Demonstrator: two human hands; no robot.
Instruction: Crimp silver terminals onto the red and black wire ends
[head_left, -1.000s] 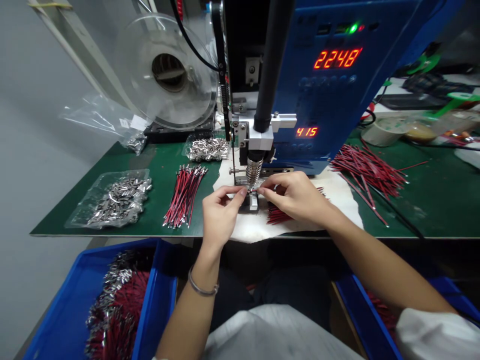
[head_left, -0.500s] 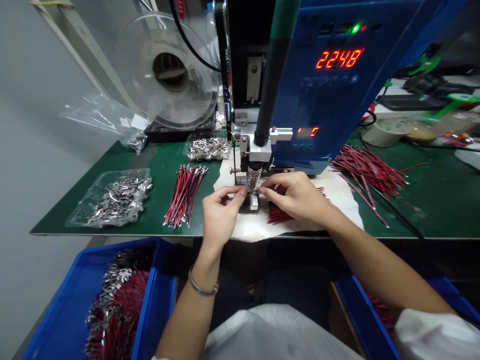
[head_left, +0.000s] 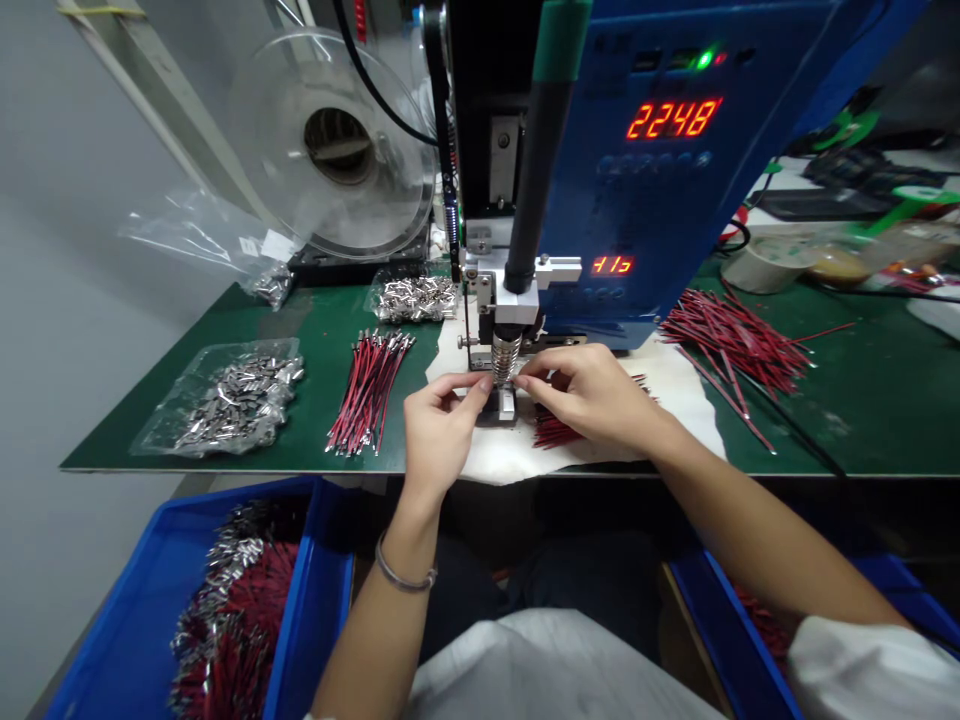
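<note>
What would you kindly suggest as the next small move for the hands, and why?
Probably hold both steady: the left hand and right hand are pinched close to the lower end of the coiled spring, so shifting might bring fingers against it.

Shiny metal spring [head_left: 506, 352], matt paper-like sheet [head_left: 491, 466], glossy clear plastic reel [head_left: 277, 150]

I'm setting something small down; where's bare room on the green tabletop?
Widest: green tabletop right of the loose red wires and black cable. Narrow: between the clear plastic bag of silvery pieces and red-black wire bundle. Crowded: around the left hand, right hand and coiled metal spring.
</note>
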